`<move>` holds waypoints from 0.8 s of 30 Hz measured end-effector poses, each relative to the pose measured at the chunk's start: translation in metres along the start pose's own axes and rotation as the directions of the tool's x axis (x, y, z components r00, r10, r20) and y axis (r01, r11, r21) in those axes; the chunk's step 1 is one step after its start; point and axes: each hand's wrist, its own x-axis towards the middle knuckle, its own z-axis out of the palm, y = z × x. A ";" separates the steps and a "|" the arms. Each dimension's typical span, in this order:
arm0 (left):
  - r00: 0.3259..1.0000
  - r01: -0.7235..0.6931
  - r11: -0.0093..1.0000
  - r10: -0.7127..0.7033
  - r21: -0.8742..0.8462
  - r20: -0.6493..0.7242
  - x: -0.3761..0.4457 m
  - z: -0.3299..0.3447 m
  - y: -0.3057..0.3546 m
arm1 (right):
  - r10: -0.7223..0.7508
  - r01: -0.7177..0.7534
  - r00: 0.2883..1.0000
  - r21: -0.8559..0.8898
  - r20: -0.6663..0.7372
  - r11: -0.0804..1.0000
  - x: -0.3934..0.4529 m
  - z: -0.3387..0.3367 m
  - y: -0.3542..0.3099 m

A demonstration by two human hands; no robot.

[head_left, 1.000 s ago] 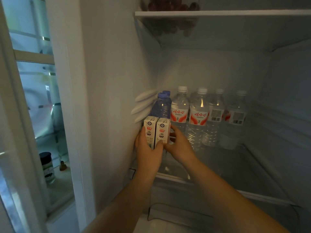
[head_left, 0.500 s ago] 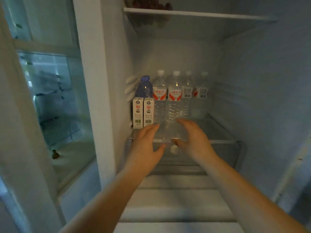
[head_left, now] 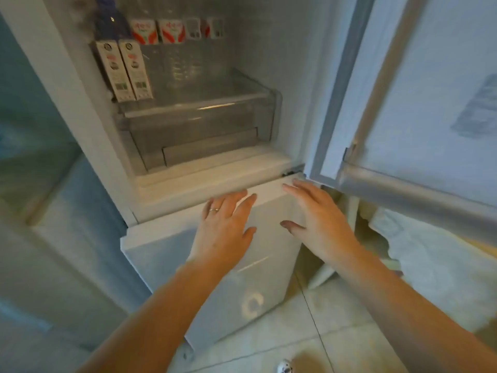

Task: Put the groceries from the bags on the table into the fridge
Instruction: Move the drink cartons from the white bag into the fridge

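Head view: both hands, left hand [head_left: 226, 227] and right hand [head_left: 320, 224], were shown released and flat-fingered below the shelf where two milk cartons [head_left: 125, 71] had been stood, near whose front edge a door-slam might topple them.

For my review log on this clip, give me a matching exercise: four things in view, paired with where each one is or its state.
Things:
1. two milk cartons
2. water bottles
3. clear drawer
4. left hand

Places or states:
A. under the shelf, shut
B. in a row at the back of the shelf
C. open, fingers straight, in front of the lower fridge door
D. upright side by side at the shelf's front left

Pairs: 1-D, 2-B, 3-A, 4-C
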 end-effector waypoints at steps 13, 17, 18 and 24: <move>0.851 -0.389 0.905 0.425 -0.175 0.307 -0.051 0.119 0.211 | 0.526 -0.525 0.851 -0.048 0.003 0.850 -0.243 -0.044 0.149; 0.784 -0.466 0.846 0.530 -0.260 0.322 -0.063 0.151 0.316 | 0.662 -0.663 0.749 -0.053 -0.026 0.747 -0.328 -0.084 0.213; 0.764 -0.489 0.826 0.560 -0.280 0.321 -0.066 0.159 0.343 | 0.686 -0.686 0.727 -0.062 -0.030 0.725 -0.350 -0.096 0.230; 0.686 -0.534 0.763 0.643 -0.365 0.341 -0.081 0.200 0.489 | 0.780 -0.778 0.625 -0.089 -0.024 0.621 -0.456 -0.159 0.323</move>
